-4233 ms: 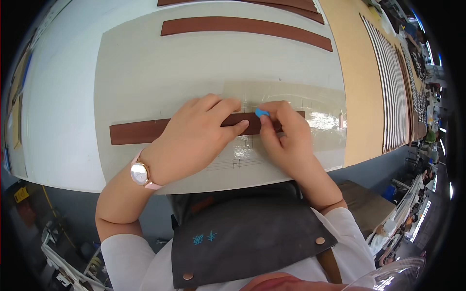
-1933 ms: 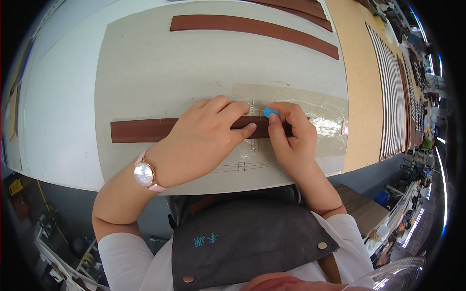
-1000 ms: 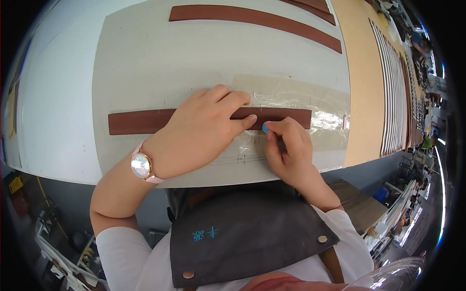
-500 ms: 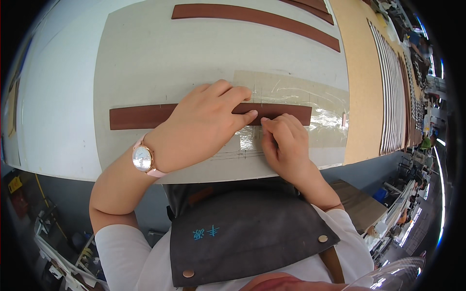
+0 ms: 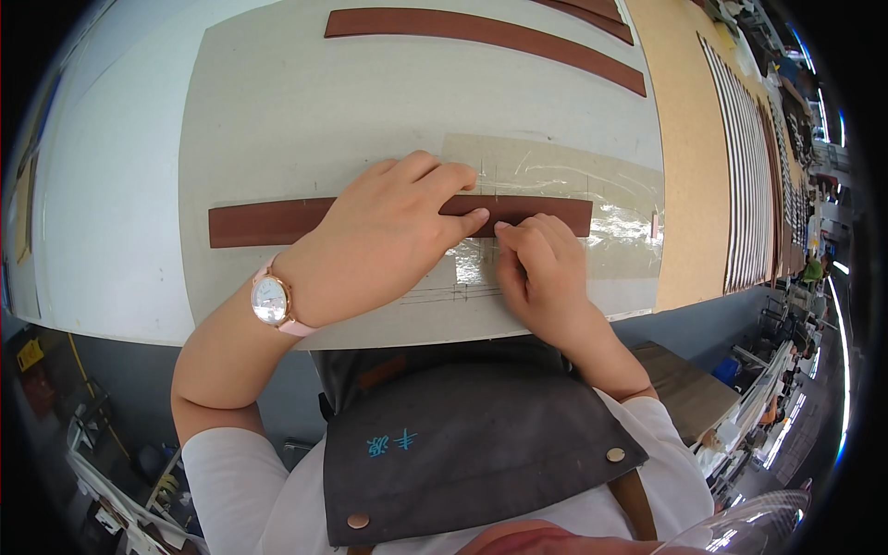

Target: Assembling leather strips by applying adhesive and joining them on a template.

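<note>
A long reddish-brown strip (image 5: 264, 225), leather-like, lies crosswise on the grey board in front of me. My left hand (image 5: 393, 222) rests across its middle, with thumb and index finger spread apart; the thumb tip presses on the strip and the index tip reaches just past its far edge. Close by that thumb, my right hand (image 5: 544, 264) is curled, its index fingertip on the strip near the lower edge. Anything inside those curled fingers is hidden. Under the strip's right part, clear shiny tape (image 5: 615, 245) covers the board, which carries thin drawn lines and short marks.
Another brown strip (image 5: 490, 33) lies farther back, and more strips (image 5: 592, 14) sit at the far right corner. The grey board (image 5: 250, 111) lies on a white table (image 5: 111, 185). To the right is a tan board (image 5: 689, 185) beside a row of narrow striped pieces (image 5: 735, 176).
Both hands keep almost the same pose on the strip. The picture shows only a very slight shift.
</note>
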`<action>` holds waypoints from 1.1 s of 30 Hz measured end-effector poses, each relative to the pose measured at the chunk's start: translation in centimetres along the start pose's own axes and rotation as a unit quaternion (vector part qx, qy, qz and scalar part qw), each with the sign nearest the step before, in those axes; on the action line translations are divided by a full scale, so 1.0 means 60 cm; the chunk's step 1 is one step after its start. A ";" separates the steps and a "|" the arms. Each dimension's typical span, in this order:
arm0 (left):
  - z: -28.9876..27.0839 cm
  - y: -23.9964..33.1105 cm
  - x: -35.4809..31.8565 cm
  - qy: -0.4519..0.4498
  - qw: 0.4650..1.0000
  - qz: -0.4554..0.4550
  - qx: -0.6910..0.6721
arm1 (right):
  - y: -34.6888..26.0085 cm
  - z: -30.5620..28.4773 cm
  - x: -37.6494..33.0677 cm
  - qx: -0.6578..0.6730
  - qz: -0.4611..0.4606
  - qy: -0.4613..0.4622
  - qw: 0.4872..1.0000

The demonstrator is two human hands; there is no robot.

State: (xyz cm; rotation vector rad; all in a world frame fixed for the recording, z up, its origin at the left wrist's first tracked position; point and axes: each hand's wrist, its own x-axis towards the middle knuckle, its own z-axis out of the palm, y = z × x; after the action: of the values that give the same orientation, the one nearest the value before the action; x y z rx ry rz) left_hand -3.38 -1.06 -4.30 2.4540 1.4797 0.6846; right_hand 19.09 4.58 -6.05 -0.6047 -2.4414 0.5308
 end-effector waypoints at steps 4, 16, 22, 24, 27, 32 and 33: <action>0.001 -0.002 -0.002 -0.001 1.000 0.003 0.001 | -0.001 -0.001 0.000 0.008 0.005 -0.006 1.000; -0.004 0.002 -0.002 -0.017 1.000 0.003 0.004 | -0.002 -0.027 -0.017 0.114 0.098 0.079 0.985; -0.018 0.005 0.007 -0.031 0.999 0.011 -0.003 | 0.042 -0.103 -0.060 0.021 0.182 0.229 0.956; -0.017 -0.002 0.010 -0.040 0.999 0.009 -0.019 | 0.067 -0.121 -0.078 -0.002 0.217 0.249 0.944; -0.018 -0.006 0.008 -0.063 0.997 -0.004 -0.049 | 0.097 -0.136 -0.107 -0.057 0.228 0.282 0.930; -0.020 -0.007 0.012 -0.069 0.995 -0.030 -0.069 | 0.127 -0.142 -0.130 -0.116 0.255 0.281 0.918; -0.024 -0.006 0.014 -0.072 0.995 -0.025 -0.064 | 0.130 -0.141 -0.132 -0.115 0.256 0.289 0.915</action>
State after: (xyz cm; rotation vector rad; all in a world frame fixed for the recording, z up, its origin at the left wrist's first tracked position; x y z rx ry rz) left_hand -4.00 -0.27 -2.96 2.3107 1.3931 0.5619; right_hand 32.37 8.80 -6.78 -1.3123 -1.7797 0.2069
